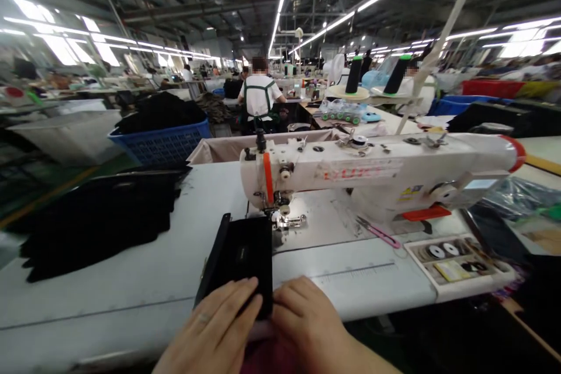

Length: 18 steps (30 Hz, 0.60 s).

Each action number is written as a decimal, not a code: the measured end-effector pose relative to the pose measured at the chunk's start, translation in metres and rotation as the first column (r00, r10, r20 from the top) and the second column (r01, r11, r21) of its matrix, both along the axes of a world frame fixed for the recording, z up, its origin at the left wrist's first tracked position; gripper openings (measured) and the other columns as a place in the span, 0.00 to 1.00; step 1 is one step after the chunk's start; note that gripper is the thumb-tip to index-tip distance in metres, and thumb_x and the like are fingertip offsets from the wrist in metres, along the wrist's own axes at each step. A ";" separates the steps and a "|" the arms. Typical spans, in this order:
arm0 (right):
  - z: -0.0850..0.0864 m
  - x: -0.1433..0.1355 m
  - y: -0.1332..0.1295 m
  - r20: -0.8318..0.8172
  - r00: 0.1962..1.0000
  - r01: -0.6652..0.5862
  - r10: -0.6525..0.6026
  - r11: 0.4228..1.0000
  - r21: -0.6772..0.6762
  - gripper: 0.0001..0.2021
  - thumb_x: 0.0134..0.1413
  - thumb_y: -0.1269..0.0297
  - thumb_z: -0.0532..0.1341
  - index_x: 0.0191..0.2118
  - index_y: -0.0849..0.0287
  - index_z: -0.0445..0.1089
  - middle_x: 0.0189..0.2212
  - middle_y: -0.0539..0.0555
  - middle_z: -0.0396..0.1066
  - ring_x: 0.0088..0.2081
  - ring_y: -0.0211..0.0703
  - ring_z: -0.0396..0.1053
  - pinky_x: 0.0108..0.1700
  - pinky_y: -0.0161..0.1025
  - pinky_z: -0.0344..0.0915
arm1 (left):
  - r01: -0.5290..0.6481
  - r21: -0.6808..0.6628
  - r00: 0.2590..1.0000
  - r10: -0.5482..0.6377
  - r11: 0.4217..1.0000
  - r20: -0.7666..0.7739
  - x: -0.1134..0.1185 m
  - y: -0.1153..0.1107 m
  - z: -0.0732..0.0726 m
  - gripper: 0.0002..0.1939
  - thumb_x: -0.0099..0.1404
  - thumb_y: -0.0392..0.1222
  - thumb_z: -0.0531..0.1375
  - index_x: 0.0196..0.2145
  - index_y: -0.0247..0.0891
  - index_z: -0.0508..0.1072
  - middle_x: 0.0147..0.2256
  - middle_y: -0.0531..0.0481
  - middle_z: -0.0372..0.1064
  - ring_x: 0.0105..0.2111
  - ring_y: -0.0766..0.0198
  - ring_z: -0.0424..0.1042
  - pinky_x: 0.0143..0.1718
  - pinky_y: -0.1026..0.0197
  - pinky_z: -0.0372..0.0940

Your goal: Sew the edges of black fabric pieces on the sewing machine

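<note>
A black fabric panel (243, 248) with a small label lies on the sewing machine bed, its far end at the presser foot (289, 221). My left hand (219, 324) rests on the near left part of the panel, fingers stretched out flat over the cloth. At the near right edge, my right hand (307, 318) has its fingers curled and pressed together on the panel's border. The white sewing machine (324, 169) stands just beyond both hands. Its needle tip is too small to make out.
A stack of black fabric pieces (105, 216) lies on the left. Pink thread snips (379, 231) and a bobbin tray (460, 266) are at right. Behind the table stand a blue basket (162, 143) of black cloth and a person in white (259, 96). Black thread cones (353, 76) rise behind the machine.
</note>
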State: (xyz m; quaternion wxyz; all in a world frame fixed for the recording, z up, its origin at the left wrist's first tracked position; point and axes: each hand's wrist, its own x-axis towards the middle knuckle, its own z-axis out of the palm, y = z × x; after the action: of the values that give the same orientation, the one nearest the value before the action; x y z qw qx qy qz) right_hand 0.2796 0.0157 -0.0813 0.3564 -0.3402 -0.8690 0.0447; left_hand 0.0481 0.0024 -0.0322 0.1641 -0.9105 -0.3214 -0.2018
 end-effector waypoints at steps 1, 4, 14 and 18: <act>0.000 0.001 -0.003 -0.017 1.000 0.005 -0.005 1.000 -0.020 0.10 0.65 0.69 0.52 0.32 0.59 0.67 0.31 0.53 0.69 0.34 0.44 0.63 0.37 0.41 0.59 | 0.031 -0.017 0.998 -0.032 0.999 -0.055 0.011 0.003 -0.003 0.18 0.70 0.34 0.48 0.52 0.36 0.71 0.52 0.45 0.70 0.51 0.56 0.70 0.50 0.56 0.67; -0.001 0.002 -0.009 -0.059 0.998 -0.014 0.010 0.998 -0.065 0.08 0.64 0.69 0.53 0.36 0.59 0.69 0.33 0.54 0.70 0.36 0.45 0.63 0.39 0.42 0.59 | 0.030 -0.067 1.000 -0.030 0.997 0.009 0.029 0.010 -0.011 0.19 0.72 0.32 0.43 0.47 0.34 0.73 0.46 0.45 0.74 0.44 0.59 0.73 0.46 0.56 0.69; -0.003 0.007 -0.016 -0.126 0.991 -0.046 0.043 0.999 -0.021 0.09 0.62 0.72 0.53 0.39 0.62 0.70 0.35 0.56 0.71 0.37 0.45 0.64 0.39 0.43 0.61 | 0.063 -0.285 0.951 0.030 0.956 0.309 0.031 0.001 -0.025 0.12 0.73 0.32 0.50 0.44 0.34 0.74 0.39 0.45 0.70 0.41 0.61 0.67 0.44 0.58 0.67; -0.001 0.010 -0.017 -0.122 0.991 -0.057 0.052 0.998 -0.033 0.09 0.62 0.74 0.54 0.38 0.62 0.71 0.33 0.55 0.71 0.37 0.44 0.65 0.41 0.42 0.63 | 0.064 -0.348 0.946 0.055 0.935 0.321 0.028 -0.002 -0.030 0.12 0.70 0.30 0.54 0.47 0.36 0.74 0.42 0.45 0.70 0.43 0.61 0.68 0.47 0.56 0.67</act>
State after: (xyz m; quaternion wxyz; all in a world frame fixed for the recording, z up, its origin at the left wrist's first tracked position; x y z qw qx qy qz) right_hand 0.2900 -0.0011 -0.0820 0.4007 -0.3195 -0.8539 0.0909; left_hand 0.0764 0.0006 -0.0626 -0.0578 -0.8799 -0.3730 -0.2886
